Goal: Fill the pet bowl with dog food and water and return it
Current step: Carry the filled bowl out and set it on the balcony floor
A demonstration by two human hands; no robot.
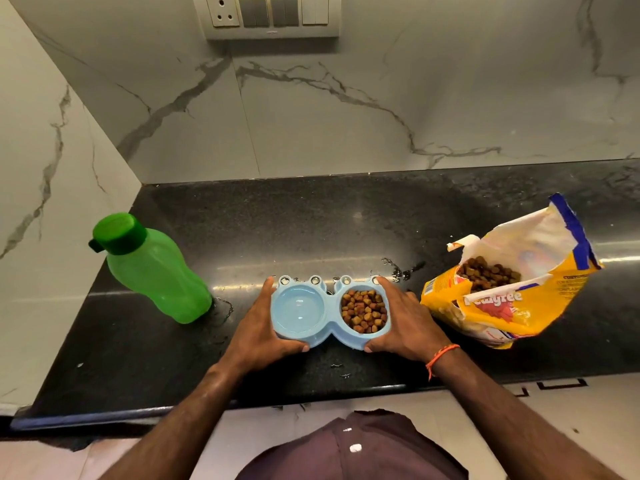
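A light blue double pet bowl [330, 332] sits on the black countertop [311, 220] near its front edge. Its left well [299, 311] holds clear water and its right well holds brown dog food [363, 310]. My left hand [258, 329] grips the bowl's left end, thumb at the front, fingers around the back. My right hand [405, 323] grips the right end the same way. A green water bottle [152, 268] with its cap on stands to the left. An open yellow dog food bag [512, 289] lies to the right, kibble showing in its mouth.
Marble walls close the counter at the back and left. A switch panel [266, 15] is on the back wall. Small water spills lie on the counter behind and in front of the bowl. The counter's front edge runs just below my wrists.
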